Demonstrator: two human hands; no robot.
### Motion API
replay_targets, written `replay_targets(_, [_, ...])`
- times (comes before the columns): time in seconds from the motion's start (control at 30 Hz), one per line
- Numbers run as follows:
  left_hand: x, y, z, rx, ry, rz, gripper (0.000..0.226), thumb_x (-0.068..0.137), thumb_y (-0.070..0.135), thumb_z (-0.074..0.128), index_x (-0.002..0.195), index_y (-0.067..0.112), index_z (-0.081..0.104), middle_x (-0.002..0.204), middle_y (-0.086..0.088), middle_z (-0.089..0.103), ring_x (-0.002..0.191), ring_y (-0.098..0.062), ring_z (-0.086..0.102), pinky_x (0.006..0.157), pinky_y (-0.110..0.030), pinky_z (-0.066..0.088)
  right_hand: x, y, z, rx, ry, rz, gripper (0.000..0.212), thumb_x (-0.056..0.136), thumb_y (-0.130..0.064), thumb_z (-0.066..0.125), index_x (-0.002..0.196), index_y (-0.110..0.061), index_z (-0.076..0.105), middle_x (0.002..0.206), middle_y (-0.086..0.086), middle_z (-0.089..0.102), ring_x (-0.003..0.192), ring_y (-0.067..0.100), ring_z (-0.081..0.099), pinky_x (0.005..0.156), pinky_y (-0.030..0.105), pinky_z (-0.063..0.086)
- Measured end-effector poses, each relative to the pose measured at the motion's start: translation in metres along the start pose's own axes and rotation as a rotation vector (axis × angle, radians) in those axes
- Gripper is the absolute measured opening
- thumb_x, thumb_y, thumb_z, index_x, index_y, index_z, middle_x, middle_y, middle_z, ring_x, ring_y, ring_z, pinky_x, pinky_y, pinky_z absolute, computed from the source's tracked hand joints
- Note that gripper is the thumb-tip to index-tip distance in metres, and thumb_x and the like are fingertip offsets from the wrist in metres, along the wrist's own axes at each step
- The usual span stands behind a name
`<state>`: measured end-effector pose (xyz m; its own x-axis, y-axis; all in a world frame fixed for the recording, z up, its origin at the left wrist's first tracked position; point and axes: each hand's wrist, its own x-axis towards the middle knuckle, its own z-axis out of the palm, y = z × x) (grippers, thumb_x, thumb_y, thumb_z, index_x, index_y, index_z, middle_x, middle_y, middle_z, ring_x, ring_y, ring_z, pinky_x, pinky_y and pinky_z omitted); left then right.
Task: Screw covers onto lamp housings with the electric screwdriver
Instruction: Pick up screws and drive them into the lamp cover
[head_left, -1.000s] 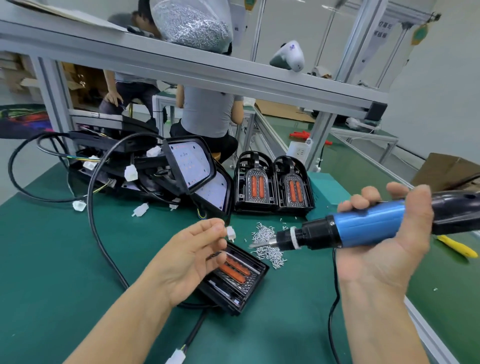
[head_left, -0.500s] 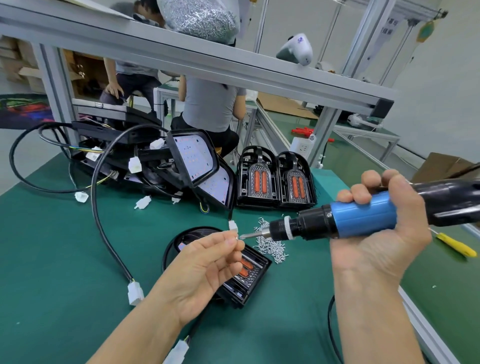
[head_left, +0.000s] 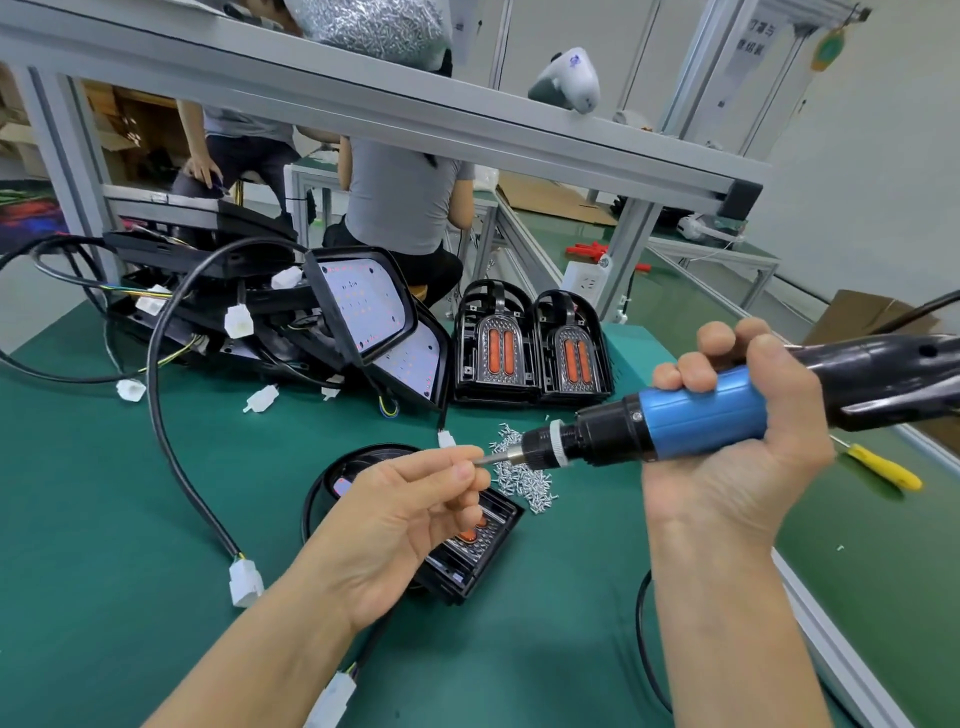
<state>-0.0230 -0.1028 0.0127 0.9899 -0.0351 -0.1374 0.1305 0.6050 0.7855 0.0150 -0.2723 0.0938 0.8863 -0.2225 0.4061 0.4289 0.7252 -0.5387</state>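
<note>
right hand (head_left: 737, 441) wrapped tight round the electric screwdriver (head_left: 691, 421), held above the green mat (head_left: 104, 519), long axis near level, bit pointing left. left hand (head_left: 395, 519) pinches at the bit tip, whatever it holds too small to tell. lamp housing (head_left: 478, 545) lies flat below, screw pile (head_left: 524, 475) just beside.

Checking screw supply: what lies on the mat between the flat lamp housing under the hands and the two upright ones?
In the head view, a loose pile of small screws lies between the flat housing and the upright pair.
</note>
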Motion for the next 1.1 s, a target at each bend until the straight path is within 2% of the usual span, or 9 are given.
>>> replay_targets(0.1, [0.004, 0.003, 0.004, 0.28, 0.068, 0.12, 0.011, 0.074, -0.001, 0.069, 0.081, 0.002, 0.076, 0.071, -0.013, 0.07, 0.054, -0.013, 0.059, 0.054, -0.02, 0.052, 0.002, -0.001, -0.005, -0.036, 0.005, -0.02, 0.007, 0.077, -0.013, 0.053, 0.083, -0.014, 0.057, 0.075, -0.002, 0.063, 0.049, 0.008, 0.051, 0.055, 0.022, 0.047])
replay_targets(0.23, [0.009, 0.013, -0.004, 0.632, 0.15, 0.295, 0.023, 0.083, -0.001, 0.066, 0.078, 0.019, 0.076, 0.073, -0.007, 0.074, 0.06, -0.008, 0.062, 0.059, -0.016, 0.052, 0.009, -0.006, -0.02, -0.068, 0.026, -0.05, 0.008, 0.077, -0.01, 0.053, 0.081, -0.016, 0.057, 0.077, 0.0, 0.065, 0.05, 0.009, 0.052, 0.057, 0.022, 0.046])
replay_targets(0.33, [0.009, 0.014, -0.013, 0.889, 0.149, 0.335, 0.034, 0.087, 0.006, 0.064, 0.079, 0.037, 0.073, 0.075, 0.004, 0.074, 0.069, -0.011, 0.066, 0.074, -0.026, 0.054, 0.015, -0.003, -0.03, -0.117, 0.014, -0.017, 0.009, 0.076, -0.008, 0.054, 0.076, -0.016, 0.057, 0.075, 0.001, 0.062, 0.049, 0.01, 0.052, 0.056, 0.022, 0.046])
replay_targets(0.4, [0.009, 0.007, -0.014, 1.019, 0.143, 0.352, 0.028, 0.089, 0.01, 0.06, 0.081, 0.036, 0.068, 0.077, 0.012, 0.074, 0.077, -0.013, 0.067, 0.082, -0.034, 0.052, 0.017, 0.005, -0.035, -0.157, -0.004, 0.025, 0.013, 0.074, -0.006, 0.056, 0.07, -0.017, 0.06, 0.073, 0.002, 0.061, 0.048, 0.011, 0.052, 0.053, 0.021, 0.045])
replay_targets(0.5, [0.009, -0.005, -0.012, 1.181, 0.13, 0.406, 0.016, 0.092, 0.019, 0.057, 0.085, 0.033, 0.056, 0.076, 0.021, 0.071, 0.078, -0.007, 0.065, 0.081, -0.031, 0.048, 0.02, 0.019, -0.038, -0.24, -0.021, 0.062, 0.018, 0.07, -0.005, 0.059, 0.062, -0.021, 0.065, 0.068, 0.002, 0.059, 0.046, 0.013, 0.052, 0.05, 0.021, 0.043])
replay_targets(0.73, [0.019, -0.022, -0.008, 1.34, 0.08, 0.437, 0.018, 0.092, 0.019, 0.059, 0.079, 0.032, 0.058, 0.07, 0.02, 0.07, 0.072, -0.003, 0.066, 0.077, -0.037, 0.049, 0.03, 0.036, -0.046, -0.368, -0.098, 0.116, 0.016, 0.068, -0.007, 0.065, 0.063, -0.022, 0.065, 0.066, 0.001, 0.058, 0.049, 0.015, 0.052, 0.053, 0.025, 0.044])
replay_targets(0.9, [0.023, -0.026, -0.012, 1.316, 0.099, 0.463, 0.024, 0.09, 0.016, 0.062, 0.075, 0.035, 0.06, 0.069, 0.021, 0.069, 0.068, 0.006, 0.064, 0.076, -0.036, 0.051, 0.03, 0.044, -0.052, -0.404, -0.11, 0.131, 0.013, 0.065, -0.009, 0.069, 0.064, -0.021, 0.064, 0.064, 0.001, 0.059, 0.049, 0.016, 0.052, 0.055, 0.027, 0.043])
replay_targets(1.0, [0.024, -0.029, -0.014, 1.321, 0.117, 0.45, 0.024, 0.089, 0.018, 0.063, 0.077, 0.038, 0.062, 0.073, 0.016, 0.07, 0.071, 0.001, 0.066, 0.077, -0.036, 0.05, 0.03, 0.048, -0.054, -0.442, -0.103, 0.122, 0.014, 0.066, -0.007, 0.067, 0.063, -0.021, 0.063, 0.06, 0.001, 0.057, 0.049, 0.017, 0.05, 0.057, 0.029, 0.041])
replay_targets(1.1, [0.025, -0.03, -0.016, 1.319, 0.128, 0.434, 0.016, 0.088, 0.018, 0.064, 0.081, 0.032, 0.069, 0.076, 0.013, 0.07, 0.075, -0.006, 0.067, 0.078, -0.037, 0.05, 0.03, 0.051, -0.054, -0.465, -0.1, 0.121, 0.016, 0.068, -0.005, 0.065, 0.063, -0.02, 0.063, 0.058, 0.002, 0.056, 0.049, 0.018, 0.05, 0.058, 0.029, 0.041])
